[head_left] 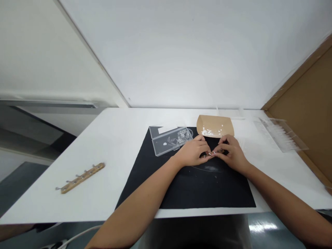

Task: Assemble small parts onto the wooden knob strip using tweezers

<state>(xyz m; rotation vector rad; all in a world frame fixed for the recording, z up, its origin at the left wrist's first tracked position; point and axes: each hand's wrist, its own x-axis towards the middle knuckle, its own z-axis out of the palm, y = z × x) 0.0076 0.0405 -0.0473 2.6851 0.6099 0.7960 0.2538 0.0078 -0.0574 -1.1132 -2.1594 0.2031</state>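
My left hand (195,151) and my right hand (231,154) meet over the black mat (207,190), fingers pinched close together. Between them runs a thin brownish strip (212,155) with small pale pieces on it, mostly covered by the fingers; its exact kind is unclear. Left of my left hand lies a clear plastic box (166,148), its lid open, holding several clear leaf-shaped pieces (183,136). Just beyond the hands, a curved brown card tray (216,123) carries many tiny white bits (207,132). A fine thread or wire (204,169) curves across the mat below the fingers.
On the left of the white table (114,138) rests a wooden strip with metal pegs (83,178). Clear plastic packs with pale contents (280,135) lie at the right, near a brown board (306,103). A white wall (194,62) closes off the back.
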